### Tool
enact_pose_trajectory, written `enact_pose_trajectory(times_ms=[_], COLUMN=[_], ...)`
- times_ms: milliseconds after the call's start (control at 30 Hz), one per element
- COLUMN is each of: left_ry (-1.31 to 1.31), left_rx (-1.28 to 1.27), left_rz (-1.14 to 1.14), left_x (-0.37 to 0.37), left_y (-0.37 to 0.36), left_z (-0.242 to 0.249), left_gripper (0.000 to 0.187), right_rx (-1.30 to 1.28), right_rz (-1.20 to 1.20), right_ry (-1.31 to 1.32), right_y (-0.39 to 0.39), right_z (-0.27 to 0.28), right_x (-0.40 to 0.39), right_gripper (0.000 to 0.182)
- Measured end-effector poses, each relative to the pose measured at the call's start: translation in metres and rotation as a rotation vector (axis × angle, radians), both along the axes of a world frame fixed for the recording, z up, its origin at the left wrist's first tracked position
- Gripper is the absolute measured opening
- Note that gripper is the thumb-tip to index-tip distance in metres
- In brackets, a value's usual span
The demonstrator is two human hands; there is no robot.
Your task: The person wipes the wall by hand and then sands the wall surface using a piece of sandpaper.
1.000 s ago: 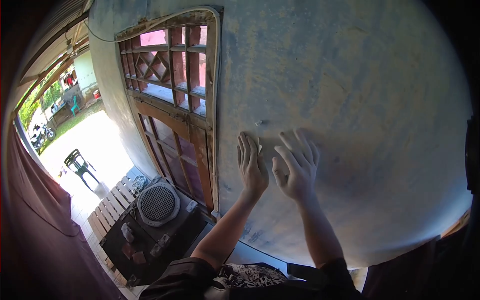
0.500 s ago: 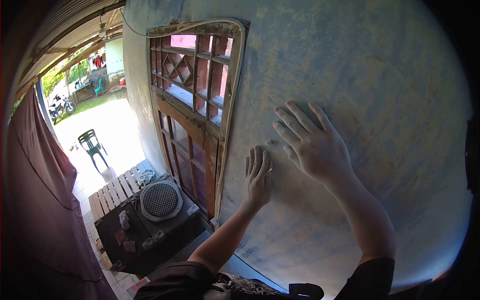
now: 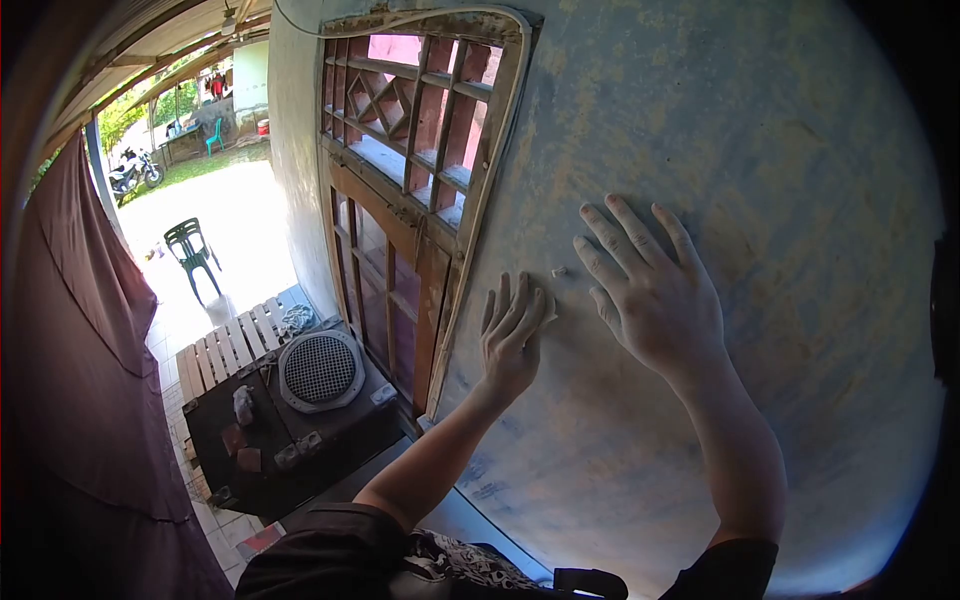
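Just below the stub (image 3: 559, 271), our left hand (image 3: 512, 345) seems to work a pale piece (image 3: 551, 308) against the wall (image 3: 610, 430), fingers bent; we cannot tell if they grip. Right of the stub, our right hand (image 3: 665, 305) spreads open. Moving the piece calls for even pressure. Its edge runs roughly stubward; its long axis is hidden.

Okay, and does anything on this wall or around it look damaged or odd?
Yes. The wall is blotchy, with uneven blue-grey and brownish patches, so its finish looks worn. A small pale lump interrupts the surface between the hands; I can't tell what it is. Nothing looks spilled.
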State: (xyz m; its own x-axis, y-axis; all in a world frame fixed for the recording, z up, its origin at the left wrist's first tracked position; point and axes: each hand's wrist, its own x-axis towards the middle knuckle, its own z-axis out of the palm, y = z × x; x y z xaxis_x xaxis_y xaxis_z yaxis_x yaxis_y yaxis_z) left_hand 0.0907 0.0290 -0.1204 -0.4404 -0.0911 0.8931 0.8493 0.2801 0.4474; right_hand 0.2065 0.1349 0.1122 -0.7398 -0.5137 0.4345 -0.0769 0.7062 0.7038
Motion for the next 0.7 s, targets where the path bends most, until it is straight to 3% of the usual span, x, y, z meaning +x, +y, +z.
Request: enact_pose_trajectory(times_ms=[200, 467, 700], left_ry=[0.048, 0.032, 0.101], left_rx=[0.019, -0.085, -0.017], left_rz=[0.035, -0.052, -0.082], left_x=[-0.043, -0.039, -0.04], left_y=[-0.03, -0.024, -0.034], left_z=[0.078, 0.008, 0.081], left_gripper=[0.051, 0.041, 0.046], right_rx=[-0.03, -0.068, -0.016], right_rz=[0.008, 0.079, 0.068], right_ry=[-0.013, -0.017, -0.057], right_y=[-0.003, -0.001, -0.008], right_z=[0.001, -0.001, -0.001], right_x=[0.001, -0.001, -0.005], right_gripper=[0.043, 0.038, 0.035])
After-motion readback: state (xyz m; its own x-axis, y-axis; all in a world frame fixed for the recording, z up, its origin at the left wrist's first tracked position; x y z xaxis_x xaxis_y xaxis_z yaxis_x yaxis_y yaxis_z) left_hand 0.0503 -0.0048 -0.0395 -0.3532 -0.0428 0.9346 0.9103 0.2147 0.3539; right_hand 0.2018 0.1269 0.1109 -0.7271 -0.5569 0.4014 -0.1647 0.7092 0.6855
